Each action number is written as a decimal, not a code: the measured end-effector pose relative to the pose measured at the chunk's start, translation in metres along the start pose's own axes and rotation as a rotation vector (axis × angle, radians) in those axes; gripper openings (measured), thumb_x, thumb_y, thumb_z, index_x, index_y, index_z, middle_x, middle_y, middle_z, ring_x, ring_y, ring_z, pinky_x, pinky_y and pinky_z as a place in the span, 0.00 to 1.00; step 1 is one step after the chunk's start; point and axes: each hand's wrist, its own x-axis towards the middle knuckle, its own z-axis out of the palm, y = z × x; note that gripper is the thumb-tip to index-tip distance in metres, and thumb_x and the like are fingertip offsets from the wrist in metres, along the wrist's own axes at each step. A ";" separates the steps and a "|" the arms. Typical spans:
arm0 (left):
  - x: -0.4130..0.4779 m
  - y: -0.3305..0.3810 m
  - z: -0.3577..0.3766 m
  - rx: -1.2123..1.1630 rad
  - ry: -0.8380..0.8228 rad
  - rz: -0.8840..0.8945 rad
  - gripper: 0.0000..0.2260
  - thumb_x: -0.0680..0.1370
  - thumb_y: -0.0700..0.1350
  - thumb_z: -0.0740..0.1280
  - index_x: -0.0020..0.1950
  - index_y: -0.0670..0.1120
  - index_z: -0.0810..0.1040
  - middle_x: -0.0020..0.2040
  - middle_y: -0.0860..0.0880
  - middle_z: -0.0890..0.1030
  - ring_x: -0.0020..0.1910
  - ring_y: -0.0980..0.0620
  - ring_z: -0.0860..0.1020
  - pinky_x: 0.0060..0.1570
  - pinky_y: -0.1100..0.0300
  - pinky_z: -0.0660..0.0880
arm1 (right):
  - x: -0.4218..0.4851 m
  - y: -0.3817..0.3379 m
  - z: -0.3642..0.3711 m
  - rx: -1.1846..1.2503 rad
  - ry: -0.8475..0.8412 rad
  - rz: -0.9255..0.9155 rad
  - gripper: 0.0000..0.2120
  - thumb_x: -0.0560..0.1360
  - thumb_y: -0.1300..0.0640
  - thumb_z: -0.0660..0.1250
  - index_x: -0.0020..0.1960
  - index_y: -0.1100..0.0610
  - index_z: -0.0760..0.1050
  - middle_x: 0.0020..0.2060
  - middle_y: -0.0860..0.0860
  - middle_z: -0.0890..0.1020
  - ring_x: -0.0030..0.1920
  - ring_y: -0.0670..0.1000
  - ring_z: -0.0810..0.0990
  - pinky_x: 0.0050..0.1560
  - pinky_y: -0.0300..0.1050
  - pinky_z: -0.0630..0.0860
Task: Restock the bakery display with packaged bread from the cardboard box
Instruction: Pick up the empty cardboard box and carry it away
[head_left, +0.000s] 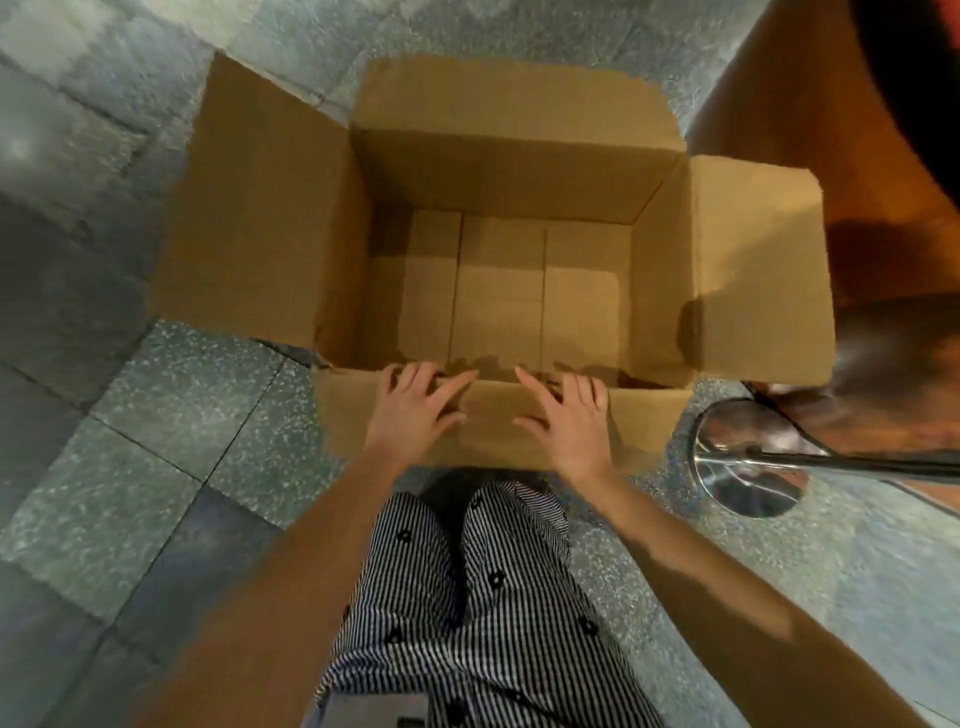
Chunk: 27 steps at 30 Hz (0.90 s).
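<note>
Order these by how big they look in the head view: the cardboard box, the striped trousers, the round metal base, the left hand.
1. cardboard box
2. striped trousers, though they sit nearer the camera
3. round metal base and left hand look about alike, so no ranking between them

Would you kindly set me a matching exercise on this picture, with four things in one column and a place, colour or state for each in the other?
Things:
1. box
2. left hand
3. chrome base
4. trousers

Place, colour or state:
A. black and white stripes
B. fingers spread, over the near flap
C. on the floor, right of the box
D. open, with no bread to be seen inside

Pairs: 1-D, 2-B, 3-C, 4-A.
</note>
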 end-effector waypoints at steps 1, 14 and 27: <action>0.003 -0.001 0.006 0.011 0.053 0.001 0.25 0.77 0.58 0.68 0.73 0.58 0.69 0.61 0.44 0.76 0.61 0.42 0.74 0.65 0.40 0.66 | 0.002 0.000 0.005 -0.008 0.052 0.006 0.32 0.70 0.42 0.74 0.71 0.46 0.71 0.46 0.57 0.77 0.52 0.56 0.70 0.59 0.55 0.62; 0.033 0.010 -0.068 -0.003 0.360 -0.033 0.18 0.71 0.50 0.77 0.59 0.51 0.78 0.50 0.45 0.78 0.52 0.43 0.76 0.60 0.44 0.65 | 0.044 -0.001 -0.061 0.095 0.287 0.021 0.21 0.68 0.47 0.76 0.60 0.51 0.80 0.41 0.53 0.75 0.46 0.55 0.71 0.50 0.49 0.61; -0.033 -0.004 -0.297 0.069 0.515 -0.264 0.22 0.72 0.51 0.75 0.64 0.51 0.76 0.53 0.47 0.78 0.57 0.44 0.75 0.61 0.42 0.66 | 0.122 -0.090 -0.286 0.118 0.226 -0.265 0.25 0.72 0.46 0.73 0.67 0.50 0.77 0.43 0.54 0.76 0.49 0.58 0.75 0.52 0.49 0.59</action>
